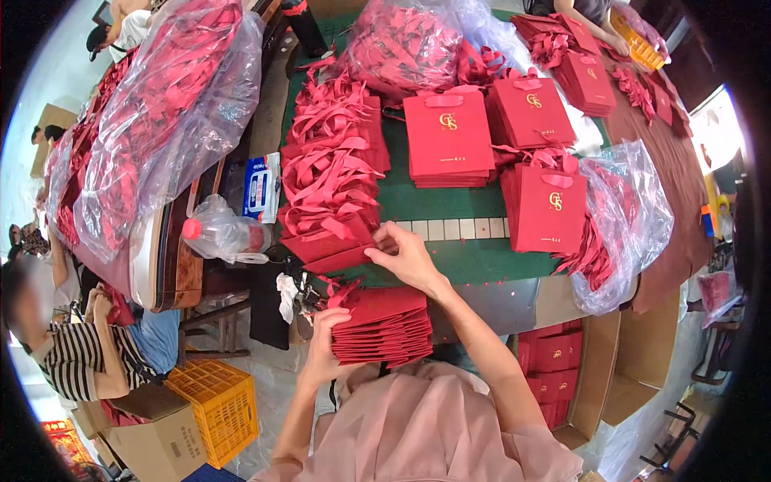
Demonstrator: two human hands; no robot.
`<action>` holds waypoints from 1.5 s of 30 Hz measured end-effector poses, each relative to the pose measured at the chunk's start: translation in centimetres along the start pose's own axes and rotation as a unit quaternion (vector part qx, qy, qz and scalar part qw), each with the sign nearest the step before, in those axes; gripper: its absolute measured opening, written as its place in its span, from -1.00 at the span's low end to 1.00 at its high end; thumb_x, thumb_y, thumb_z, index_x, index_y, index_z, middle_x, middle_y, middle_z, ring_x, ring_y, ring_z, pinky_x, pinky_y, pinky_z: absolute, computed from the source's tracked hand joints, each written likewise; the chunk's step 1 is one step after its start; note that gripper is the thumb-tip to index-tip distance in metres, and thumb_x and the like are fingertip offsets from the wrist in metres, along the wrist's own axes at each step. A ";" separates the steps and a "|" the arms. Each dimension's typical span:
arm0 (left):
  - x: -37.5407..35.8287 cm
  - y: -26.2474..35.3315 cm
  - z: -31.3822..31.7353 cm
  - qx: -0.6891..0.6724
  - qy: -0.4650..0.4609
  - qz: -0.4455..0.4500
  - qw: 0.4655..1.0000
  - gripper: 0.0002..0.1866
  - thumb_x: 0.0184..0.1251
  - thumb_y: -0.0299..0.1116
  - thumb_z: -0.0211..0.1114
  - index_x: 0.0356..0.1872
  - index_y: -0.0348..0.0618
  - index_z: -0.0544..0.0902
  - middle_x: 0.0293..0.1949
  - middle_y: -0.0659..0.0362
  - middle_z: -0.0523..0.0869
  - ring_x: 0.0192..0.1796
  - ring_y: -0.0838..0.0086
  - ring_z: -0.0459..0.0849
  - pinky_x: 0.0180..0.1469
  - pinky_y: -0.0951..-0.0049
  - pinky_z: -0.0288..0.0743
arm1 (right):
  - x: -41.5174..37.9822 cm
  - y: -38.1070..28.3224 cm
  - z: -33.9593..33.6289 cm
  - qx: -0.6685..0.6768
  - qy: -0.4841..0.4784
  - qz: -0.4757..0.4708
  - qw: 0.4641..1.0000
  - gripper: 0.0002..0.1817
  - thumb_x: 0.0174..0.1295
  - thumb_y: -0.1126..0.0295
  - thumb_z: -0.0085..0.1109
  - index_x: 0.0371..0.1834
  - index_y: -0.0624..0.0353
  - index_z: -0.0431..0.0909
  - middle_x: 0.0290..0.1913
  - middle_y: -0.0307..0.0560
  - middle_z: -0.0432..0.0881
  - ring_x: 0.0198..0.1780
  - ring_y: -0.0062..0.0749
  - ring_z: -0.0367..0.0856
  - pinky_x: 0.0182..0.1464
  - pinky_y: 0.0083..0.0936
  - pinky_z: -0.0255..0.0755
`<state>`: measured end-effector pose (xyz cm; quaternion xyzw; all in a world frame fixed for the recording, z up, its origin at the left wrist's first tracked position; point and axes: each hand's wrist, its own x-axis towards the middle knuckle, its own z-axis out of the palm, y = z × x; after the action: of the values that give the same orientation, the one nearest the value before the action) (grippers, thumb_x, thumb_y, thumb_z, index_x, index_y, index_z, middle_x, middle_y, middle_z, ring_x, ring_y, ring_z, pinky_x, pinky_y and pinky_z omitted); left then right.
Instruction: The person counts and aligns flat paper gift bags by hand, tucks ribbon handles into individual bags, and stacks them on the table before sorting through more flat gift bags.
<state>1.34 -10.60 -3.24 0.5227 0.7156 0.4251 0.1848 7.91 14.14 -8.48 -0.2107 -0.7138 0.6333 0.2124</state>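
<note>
My left hand (323, 347) is closed on the left side of a thick stack of flat red paper bags (382, 331), held just in front of my body. My right hand (408, 259) reaches over the table edge. Its thumb and fingers pinch the corner of a red paper bag (329, 251) at the near end of a long row. Loops of red ribbon handles (331, 173) lie tangled along that row. Where the fingertips meet the paper is partly hidden.
Stacks of gold-printed bags (448, 149) stand on the green tabletop (401, 213). Plastic sacks (405, 48) of ribbon lie behind. At left are a plastic bottle (229, 230) and a wipes pack (260, 189). An open carton (598, 377) holds bags below right. Another person (96, 345) sits left.
</note>
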 end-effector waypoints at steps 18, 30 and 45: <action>0.0 0.2 -0.1 -0.004 0.007 0.004 1.000 -0.09 -0.39 -0.38 0.70 0.17 -0.18 0.44 0.16 -0.03 0.53 0.24 0.04 0.49 0.30 0.11 0.40 | 2.5 -1.6 0.2 -0.120 0.002 0.014 0.993 -0.66 0.03 0.25 0.51 -0.25 0.21 0.64 -0.45 -0.11 0.61 -0.44 -0.36 0.62 -0.35 -0.44 0.48; -0.1 -0.4 0.0 -0.022 0.004 0.010 1.000 -0.09 -0.40 -0.39 0.69 0.18 -0.16 0.45 0.17 -0.03 0.52 0.24 0.04 0.49 0.30 0.11 0.38 | 1.4 -5.1 -1.7 0.109 -0.056 0.007 0.992 -0.84 0.29 0.47 0.30 -0.17 0.20 0.51 -0.26 -0.44 0.49 -0.22 -0.76 0.42 -0.14 -0.72 0.35; -0.2 1.0 -0.4 0.120 0.033 0.010 0.992 -0.08 -0.34 -0.16 0.67 0.22 -0.09 0.47 0.23 0.02 0.49 0.35 0.03 0.32 0.37 0.00 0.18 | -1.2 -16.9 -3.4 -0.433 -0.134 -0.244 0.857 -0.81 0.16 0.43 0.29 -0.16 0.09 0.56 -0.32 -0.08 0.60 -0.25 -0.08 0.62 -0.19 -0.22 0.48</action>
<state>1.72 -10.84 -2.21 0.5334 0.7620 0.3552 0.0927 10.33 14.35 8.68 -0.0139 -0.9660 0.2101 0.1498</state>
